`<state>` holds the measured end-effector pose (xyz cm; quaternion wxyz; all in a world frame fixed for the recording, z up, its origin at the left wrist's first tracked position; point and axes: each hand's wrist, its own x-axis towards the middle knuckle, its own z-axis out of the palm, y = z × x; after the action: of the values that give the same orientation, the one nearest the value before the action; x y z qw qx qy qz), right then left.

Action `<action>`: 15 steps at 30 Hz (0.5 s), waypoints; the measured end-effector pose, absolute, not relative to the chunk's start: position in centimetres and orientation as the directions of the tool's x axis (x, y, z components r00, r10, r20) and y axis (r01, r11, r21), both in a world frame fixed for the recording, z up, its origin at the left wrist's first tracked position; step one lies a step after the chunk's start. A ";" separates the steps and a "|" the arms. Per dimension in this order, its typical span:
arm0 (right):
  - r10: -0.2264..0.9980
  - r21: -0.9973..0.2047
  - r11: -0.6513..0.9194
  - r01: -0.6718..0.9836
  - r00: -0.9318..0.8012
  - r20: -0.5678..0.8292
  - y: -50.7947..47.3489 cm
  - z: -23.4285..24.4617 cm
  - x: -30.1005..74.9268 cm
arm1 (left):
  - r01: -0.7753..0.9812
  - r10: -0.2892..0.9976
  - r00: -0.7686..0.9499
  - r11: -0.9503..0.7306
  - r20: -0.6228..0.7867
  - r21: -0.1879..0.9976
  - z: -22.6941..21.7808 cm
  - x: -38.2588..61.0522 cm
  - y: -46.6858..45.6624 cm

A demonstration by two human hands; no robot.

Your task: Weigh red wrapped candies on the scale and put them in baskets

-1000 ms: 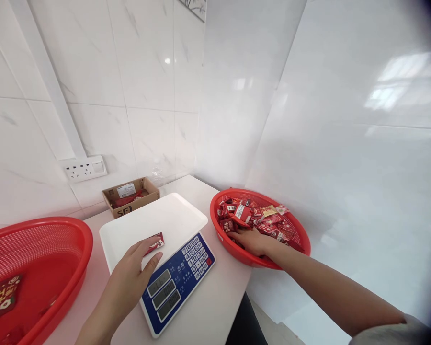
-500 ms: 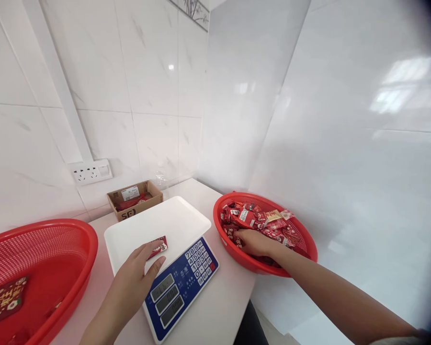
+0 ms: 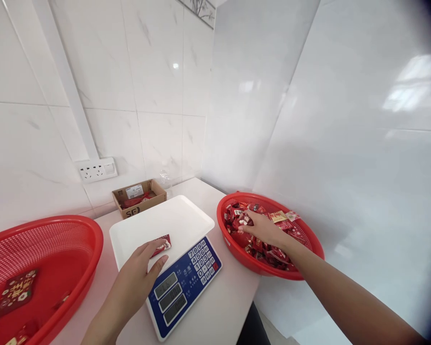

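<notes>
On the white pan of a digital scale [image 3: 194, 215] lies a small red-and-white wrapped snack packet [image 3: 164, 244]. The fingers of my left hand [image 3: 138, 270] rest over the packet's left part, with the thumb spread away from them. To the right stands a red plastic basket [image 3: 233, 256], filled with a mix of red wrapped sweets and packets [image 3: 273, 251]. My right hand [image 3: 264, 229] reaches into it, thumb and fingers closed on a dark red wrapped candy [image 3: 245, 220] with white marks, just above the other sweets.
A second red basket [image 3: 93, 249] at the left holds a large dark red packet [image 3: 17, 293] and a few smaller ones. Behind the scale sits a small cardboard box [image 3: 147, 203] with red items. Tiled walls and a wall socket [image 3: 96, 170] close off the back.
My right hand has risen slightly from among the sweets with a red candy now showing in its fingers. My left hand keeps its place over the packet; the view has shifted slightly.
</notes>
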<state>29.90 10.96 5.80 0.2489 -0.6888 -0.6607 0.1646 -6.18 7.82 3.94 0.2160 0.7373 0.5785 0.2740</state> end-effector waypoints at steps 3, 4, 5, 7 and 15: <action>0.970 -0.620 0.010 0.785 0.143 0.197 10.8 7.0 29.1 | 0.743 0.969 0.199 -0.248 0.149 0.622 4.1 -6.3 7.6; 0.962 -0.644 0.025 0.765 0.157 0.224 10.8 7.4 28.6 | 0.742 0.965 0.216 -0.263 0.152 0.616 4.2 -6.3 7.6; 0.955 -0.669 0.046 0.742 0.164 0.248 10.8 7.8 28.0 | 0.741 0.959 0.239 -0.282 0.153 0.610 4.2 -6.3 7.5; 0.945 -0.720 0.100 0.687 0.160 0.284 11.0 8.3 26.5 | 0.747 0.950 0.279 -0.308 0.143 0.590 4.2 -6.2 7.4; 0.961 -0.883 0.260 0.390 -0.016 0.276 14.4 5.9 18.4 | 0.789 0.933 0.351 -0.340 0.079 0.511 3.6 -6.2 7.5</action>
<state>18.43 14.42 5.88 0.4653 -0.5249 -0.6432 0.3069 -6.20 7.49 3.60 0.1968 0.7980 0.5396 0.1824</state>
